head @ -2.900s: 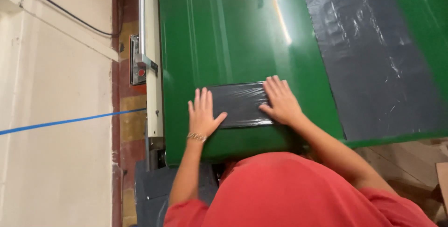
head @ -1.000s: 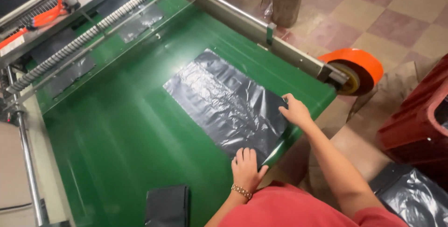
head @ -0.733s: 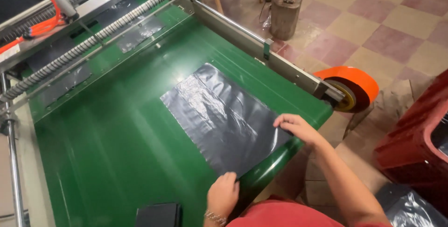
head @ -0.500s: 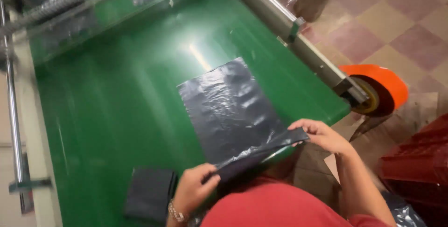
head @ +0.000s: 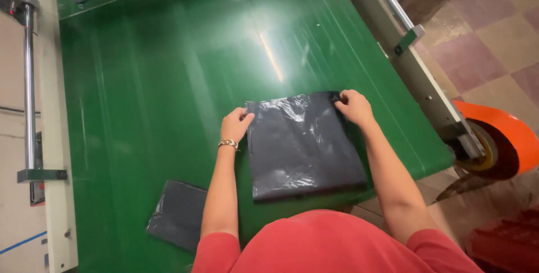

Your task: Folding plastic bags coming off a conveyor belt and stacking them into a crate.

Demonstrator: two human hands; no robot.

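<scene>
A person in a red shirt leans over a green conveyor belt [head: 168, 110], seen from above. A black plastic bag [head: 303, 144], folded over on itself, lies flat near the belt's near edge. The left hand [head: 236, 125] pinches its far left corner; the right hand [head: 353, 107] pinches its far right corner. A smaller folded bag [head: 177, 214] lies to the left. An orange roll [head: 502, 141] sits beside the belt's right rail.

This is a factory floor: a wide green conveyor belt [head: 168, 99] fills the frame, with steel rails [head: 29, 76] and an orange roll [head: 499, 144] at right.
</scene>
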